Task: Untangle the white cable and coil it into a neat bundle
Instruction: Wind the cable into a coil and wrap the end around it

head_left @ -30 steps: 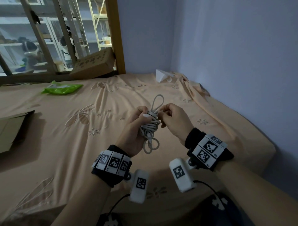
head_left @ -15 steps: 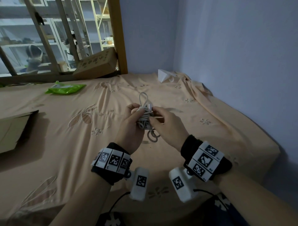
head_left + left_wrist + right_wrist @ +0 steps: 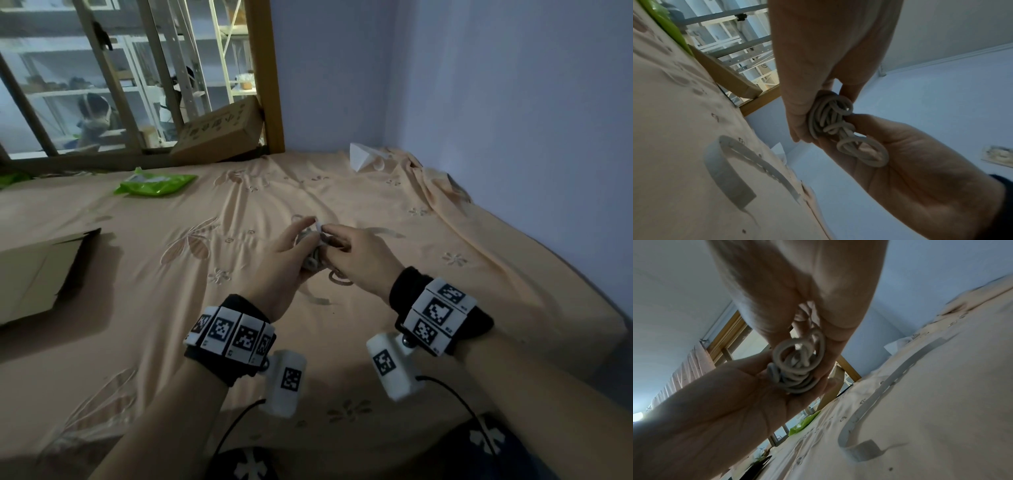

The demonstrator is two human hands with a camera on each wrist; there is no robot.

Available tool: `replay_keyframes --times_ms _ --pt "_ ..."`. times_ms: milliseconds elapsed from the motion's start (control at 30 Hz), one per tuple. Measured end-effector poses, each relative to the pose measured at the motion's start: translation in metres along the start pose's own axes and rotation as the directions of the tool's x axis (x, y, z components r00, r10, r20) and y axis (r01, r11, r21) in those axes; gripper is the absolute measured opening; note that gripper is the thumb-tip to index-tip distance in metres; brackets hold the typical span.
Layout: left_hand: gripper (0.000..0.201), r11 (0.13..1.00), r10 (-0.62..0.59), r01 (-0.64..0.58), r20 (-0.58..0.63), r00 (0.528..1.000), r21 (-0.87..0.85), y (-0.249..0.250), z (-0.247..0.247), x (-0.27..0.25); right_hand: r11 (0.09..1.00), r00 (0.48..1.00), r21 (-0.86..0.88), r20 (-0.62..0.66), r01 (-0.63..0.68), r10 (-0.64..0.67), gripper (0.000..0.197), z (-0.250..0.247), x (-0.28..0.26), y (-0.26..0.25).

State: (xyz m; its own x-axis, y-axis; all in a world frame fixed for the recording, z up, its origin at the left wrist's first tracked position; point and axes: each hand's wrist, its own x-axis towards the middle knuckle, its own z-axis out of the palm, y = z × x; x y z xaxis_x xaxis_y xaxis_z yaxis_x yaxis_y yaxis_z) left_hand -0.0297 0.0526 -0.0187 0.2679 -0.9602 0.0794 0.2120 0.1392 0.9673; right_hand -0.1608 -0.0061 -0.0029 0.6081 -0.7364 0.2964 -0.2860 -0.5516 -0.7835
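Note:
The white cable (image 3: 313, 251) is a tight tangled bundle held between both hands just above the peach bedsheet (image 3: 171, 308). My left hand (image 3: 284, 255) grips the bundle from the left, fingers wrapped round its thick middle (image 3: 828, 120). My right hand (image 3: 358, 251) pinches the bundle's top with fingers and thumb, and small loops (image 3: 863, 152) lie against its palm. In the right wrist view the coils (image 3: 797, 365) sit between the two hands. One loop (image 3: 339, 278) hangs under the right hand. Fingers hide the cable's ends.
A flat white strap (image 3: 725, 168) lies on the sheet under the hands. A green packet (image 3: 154, 183) lies far left, an open cardboard box (image 3: 37, 270) at the left edge, another box (image 3: 219, 133) against the wooden frame, white folded paper (image 3: 361, 159) in the corner. The wall runs along the right.
Both hands have carried the bundle forward and lower, close to the sheet. The loop that stood above the bundle has shrunk out of sight between the fingers.

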Motion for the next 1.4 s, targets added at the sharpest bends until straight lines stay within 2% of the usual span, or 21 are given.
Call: replay_keyframes --times_ms 100,200,267,333,433,500,533,600,633,733,800,867,900,967,1033,1100,1133,1200,1300,1400 --pt "0.022 0.999 -0.037 0.036 -0.063 0.997 -0.024 -0.003 -0.005 0.002 0.998 0.999 0.055 0.012 -0.038 0.037 0.027 -0.009 0.02 0.012" --pt "0.021 0.997 -0.06 0.054 -0.123 0.991 -0.054 -0.005 -0.012 0.006 0.991 0.993 0.06 0.008 -0.121 0.121 0.021 -0.017 0.041 0.026" --pt "0.022 0.997 -0.066 0.058 -0.149 0.987 -0.057 -0.005 -0.016 0.011 0.986 0.985 -0.041 0.052 -0.162 0.164 0.021 -0.019 0.053 0.036" --pt "0.021 0.995 -0.074 0.059 -0.183 0.98 -0.086 -0.004 -0.02 0.017 0.963 0.963 -0.219 0.182 -0.156 0.197 0.022 -0.021 0.059 0.044" --pt "0.024 0.987 -0.083 0.049 -0.221 0.972 -0.152 -0.002 -0.026 0.027 0.898 0.852 -0.436 0.45 -0.052 0.268 0.029 -0.013 0.063 0.05" --pt "0.025 0.981 -0.096 0.052 -0.24 0.966 -0.185 -0.001 -0.029 0.033 0.81 0.775 -0.583 0.539 0.061 0.33 0.036 -0.001 0.064 0.05" --pt "0.025 0.98 -0.102 0.055 -0.244 0.965 -0.192 -0.001 -0.029 0.036 0.756 0.754 -0.642 0.559 0.129 0.346 0.036 0.007 0.063 0.048" --pt "0.025 0.982 -0.105 0.064 -0.231 0.967 -0.18 -0.001 -0.029 0.039 0.664 0.738 -0.706 0.581 0.247 0.343 0.029 0.02 0.061 0.043" --pt "0.023 0.983 -0.104 0.068 -0.217 0.971 -0.168 -0.001 -0.028 0.04 0.647 0.734 -0.708 0.595 0.285 0.328 0.025 0.025 0.06 0.04" --pt "0.018 0.989 -0.093 0.067 -0.195 0.976 -0.134 0.0 -0.026 0.04 0.686 0.715 -0.654 0.641 0.318 0.279 0.028 0.038 0.058 0.031" --pt "0.019 0.99 -0.085 0.059 -0.205 0.975 -0.127 0.001 -0.026 0.041 0.706 0.729 -0.637 0.635 0.308 0.254 0.03 0.043 0.057 0.029" --pt "0.025 0.988 -0.083 0.049 -0.238 0.968 -0.145 0.002 -0.028 0.043 0.703 0.758 -0.64 0.614 0.311 0.223 0.022 0.046 0.055 0.032" --pt "0.03 0.986 -0.084 0.044 -0.256 0.963 -0.159 0.003 -0.029 0.043 0.687 0.755 -0.639 0.624 0.346 0.2 0.029 0.045 0.055 0.032" --pt "0.033 0.984 -0.082 0.033 -0.279 0.957 -0.177 0.005 -0.03 0.044 0.632 0.714 -0.635 0.677 0.444 0.179 0.044 0.045 0.056 0.031" --pt "0.026 0.984 -0.075 0.028 -0.269 0.96 -0.175 0.008 -0.031 0.042 0.564 0.689 -0.634 0.708 0.528 0.151 0.029 0.049 0.058 0.027" --pt "0.02 0.987 -0.061 0.02 -0.258 0.964 -0.159 0.01 -0.034 0.04 0.506 0.69 -0.643 0.713 0.575 0.122 0.012 0.054 0.059 0.026" --pt "0.021 0.988 -0.053 0.014 -0.256 0.965 -0.152 0.01 -0.036 0.039 0.496 0.699 -0.643 0.709 0.584 0.095 0.011 0.055 0.058 0.027" --pt "0.03 0.992 -0.034 0.003 -0.252 0.967 -0.122 0.008 -0.04 0.039 0.546 0.722 -0.621 0.69 0.563 0.041 0.015 0.052 0.056 0.029" --pt "0.046 0.996 -0.002 -0.024 -0.284 0.959 -0.09 0.003 -0.046 0.04 0.667 0.765 -0.564 0.643 0.487 -0.014 0.019 0.04 0.058 0.028" --pt "0.047 0.996 0.035 -0.06 -0.317 0.948 -0.07 0.001 -0.046 0.038 0.766 0.831 -0.504 0.551 0.4 -0.071 0.013 0.023 0.059 0.029"
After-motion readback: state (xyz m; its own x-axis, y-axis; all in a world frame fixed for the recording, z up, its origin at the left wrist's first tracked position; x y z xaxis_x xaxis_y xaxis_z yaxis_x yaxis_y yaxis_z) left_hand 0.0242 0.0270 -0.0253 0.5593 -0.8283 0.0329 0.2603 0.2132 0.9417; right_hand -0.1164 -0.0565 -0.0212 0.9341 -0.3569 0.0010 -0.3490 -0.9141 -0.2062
